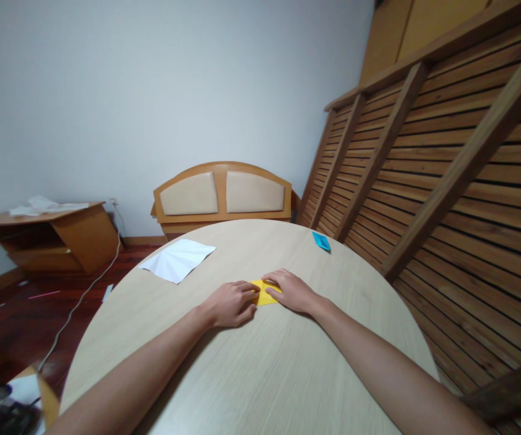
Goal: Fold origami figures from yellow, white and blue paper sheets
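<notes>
Both my hands press a small yellow paper [265, 292] flat on the round wooden worktop [260, 362], roughly at its middle and straight ahead of me. My left hand [230, 304] sits on the paper's left end, fingers curled, the tips pinching or pinning its edge; my right hand [293, 291] lies flat over its right end, fingers spread and pushed down. Neither grip lifts the sheet: it stays against the wood. From this angle my fingers hide most of the fold, so I cannot say for sure how many layers lie under them.

Beyond the yellow paper and to its left, a creased white sheet [177, 258] rests near the worktop's far edge. Beyond it to the right, well apart, lies a small blue folded piece [321, 241]. Past the worktop stands a padded headboard [223, 196] against the pale wall, with slatted bed frames [432, 175] leaning to the right of it and a low wooden shelf [52, 232] to the left; a white cable [83, 296] trails over the dark floor.

As I judge it, a clean crease here calls for the right hand to hold the layers square and unmoving while the left fingertips run firmly along the fold line, corners matched first, pressure even, the paper never sliding on the smooth wood.
</notes>
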A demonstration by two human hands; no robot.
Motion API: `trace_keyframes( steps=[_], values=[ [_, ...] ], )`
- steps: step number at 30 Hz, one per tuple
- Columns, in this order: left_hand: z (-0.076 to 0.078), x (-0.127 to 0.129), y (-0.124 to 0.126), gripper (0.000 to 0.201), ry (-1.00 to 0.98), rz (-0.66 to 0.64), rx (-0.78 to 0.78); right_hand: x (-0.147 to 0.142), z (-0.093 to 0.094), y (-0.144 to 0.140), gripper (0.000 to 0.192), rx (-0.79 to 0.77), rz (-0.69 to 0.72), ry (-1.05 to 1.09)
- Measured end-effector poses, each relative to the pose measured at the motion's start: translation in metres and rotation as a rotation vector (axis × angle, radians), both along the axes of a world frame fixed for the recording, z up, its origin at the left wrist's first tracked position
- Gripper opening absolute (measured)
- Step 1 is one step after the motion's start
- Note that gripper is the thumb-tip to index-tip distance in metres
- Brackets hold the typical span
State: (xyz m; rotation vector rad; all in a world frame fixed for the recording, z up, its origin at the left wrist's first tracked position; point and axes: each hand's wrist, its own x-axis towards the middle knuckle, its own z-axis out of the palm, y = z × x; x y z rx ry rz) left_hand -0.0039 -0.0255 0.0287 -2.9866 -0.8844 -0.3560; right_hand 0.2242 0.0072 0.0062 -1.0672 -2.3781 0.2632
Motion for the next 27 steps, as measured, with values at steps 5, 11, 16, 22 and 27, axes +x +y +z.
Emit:
trace_keyframes(
  steps=[5,11,16,22,27],
  values=[
    [-0.001,0.000,0.000,0.020,0.001,-0.006,0.019,-0.001,-0.004,0.002,0.030,0.002,0.006,0.013],
    [-0.002,0.000,0.002,0.019,0.002,-0.027,0.036,-0.001,-0.004,0.004,0.024,0.043,0.060,0.033],
    [-0.001,0.000,0.001,0.018,0.000,-0.031,0.033,-0.001,-0.001,0.005,0.022,0.049,0.114,0.041],
    [0.000,-0.001,-0.001,0.020,0.005,0.013,0.030,-0.003,0.002,0.000,0.019,0.006,0.072,0.046],
    [0.001,-0.001,-0.003,0.023,-0.029,0.038,0.040,-0.004,0.007,-0.006,0.015,0.008,0.048,0.002]
  ],
)
